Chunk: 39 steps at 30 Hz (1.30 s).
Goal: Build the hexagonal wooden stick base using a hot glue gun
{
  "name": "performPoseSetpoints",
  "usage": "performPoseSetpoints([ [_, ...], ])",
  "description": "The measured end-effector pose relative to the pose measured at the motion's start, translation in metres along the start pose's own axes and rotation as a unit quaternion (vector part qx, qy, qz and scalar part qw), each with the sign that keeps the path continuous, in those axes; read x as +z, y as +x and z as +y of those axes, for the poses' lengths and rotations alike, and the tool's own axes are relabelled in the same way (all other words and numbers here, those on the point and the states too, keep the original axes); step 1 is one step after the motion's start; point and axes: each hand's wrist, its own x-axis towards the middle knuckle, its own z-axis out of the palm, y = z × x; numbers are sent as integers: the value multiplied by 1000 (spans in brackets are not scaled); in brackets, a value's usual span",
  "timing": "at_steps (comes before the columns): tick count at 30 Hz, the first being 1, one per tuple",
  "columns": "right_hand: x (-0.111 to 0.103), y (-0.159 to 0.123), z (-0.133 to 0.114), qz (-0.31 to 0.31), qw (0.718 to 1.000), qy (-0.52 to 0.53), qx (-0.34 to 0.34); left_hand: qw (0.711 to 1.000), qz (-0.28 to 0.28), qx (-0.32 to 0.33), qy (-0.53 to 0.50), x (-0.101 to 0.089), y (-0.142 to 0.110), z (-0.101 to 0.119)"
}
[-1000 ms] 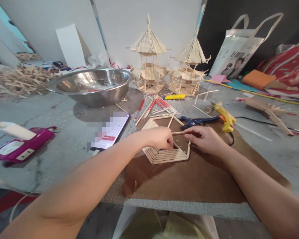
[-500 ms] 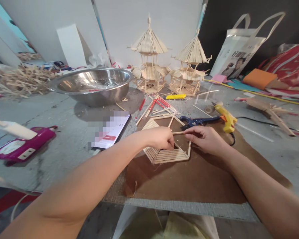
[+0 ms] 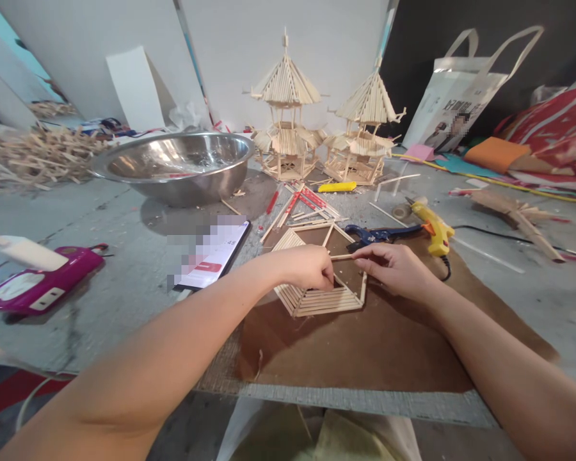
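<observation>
A six-sided frame of thin wooden sticks [image 3: 326,303] lies on a brown sheet [image 3: 355,358], its left and near sides filled with rows of sticks. My left hand [image 3: 312,266] is closed over the frame's middle, knuckles up; whatever its fingers grip is hidden beneath it. My right hand [image 3: 388,266] pinches the right end of a single wooden stick [image 3: 342,257] between thumb and fingers, at the frame's right corner. That stick runs leftward across the frame toward my left hand.
Beyond the frame lie a blue cutter [image 3: 369,235], a yellow glue gun [image 3: 434,227] and red-wrapped sticks [image 3: 307,202]. A phone [image 3: 216,256], steel basin [image 3: 182,176] and purple power strip [image 3: 43,282] are to the left. Two stick pagodas [image 3: 288,96] stand behind.
The view has shifted very slightly. Both hands keep the same hold and place on the frame.
</observation>
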Motion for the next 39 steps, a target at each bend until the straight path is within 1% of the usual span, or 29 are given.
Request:
performPoseSetpoints([
  [6,0,0,1,2,1000,7,-2,1000,8,-3,5,0,0,0],
  [12,1,0,0,1,1000,15,-3,1000,-6,-4,20,-1,0,0],
  [14,0,0,1,13,1000,21,-6,1000,-6,-1,25,-1,0,0],
  [16,-4,2,4,51,998,27,0,1000,-5,4,27,-1,1,-1],
  [17,-8,3,7,81,996,30,8,1000,-6,5,29,-1,1,-1],
  [19,-18,6,13,162,986,29,37,999,-9,3,31,-1,1,-2],
  [20,-24,7,18,205,977,18,56,999,-13,2,31,-2,1,-2],
  [21,-30,8,23,253,964,0,78,999,-18,3,32,-2,1,-3],
  [23,-43,9,33,327,936,-49,120,999,-27,5,30,-3,1,-4],
  [25,-55,9,44,357,913,-93,177,999,-32,4,24,-3,1,-5],
  [26,-60,8,49,360,899,-123,217,999,-31,4,18,-3,1,-6],
  [27,-64,6,55,364,889,-139,241,1000,-28,4,11,-3,1,-6],
  [29,-69,3,65,343,887,-152,269,1000,-21,10,-4,-3,1,-7],
  [32,-70,-1,78,311,883,-163,312,999,-6,16,-28,-4,0,-8],
  [36,-66,-1,91,293,875,-170,347,995,53,1,-86,-7,-1,-13],
  [39,-66,1,101,300,879,-148,341,982,101,-3,-161,-9,0,-18],
])
